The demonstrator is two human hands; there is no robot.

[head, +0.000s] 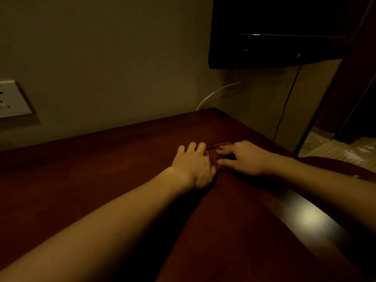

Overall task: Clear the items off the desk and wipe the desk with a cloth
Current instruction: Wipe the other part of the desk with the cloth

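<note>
Two bare forearms reach from the lower edge of the frame toward the centre, where both hands meet on a dark red-brown desk [101, 169]. The left hand [194, 163] lies palm down, its fingers [191, 147] fairly straight and slightly spread, their tips resting on the desk and on the left edge of a dark red cloth [213, 157]. A ring shows on one finger. The right hand [242, 157] lies just right of centre, its fingers [223, 152] bent and its thumb drawn toward them, pinching the cloth between them. The two hands almost touch, with the cloth between and beneath them.

The cloth is close in colour to the desk, and in the dim light its outline is hard to make out; only a folded rim near the fingertips shows clearly, the rest being hidden under the hands. Whether the left hand grips the cloth or merely presses it cannot be told.

At upper right a black monitor [274, 37] is cut off by the frame edge; a black cable [284, 106] and a white cable [213, 94] hang below it. A wall socket [12, 98] sits at the left edge, partly cut off. A blurred glare patch lies on the desk at lower right.
</note>
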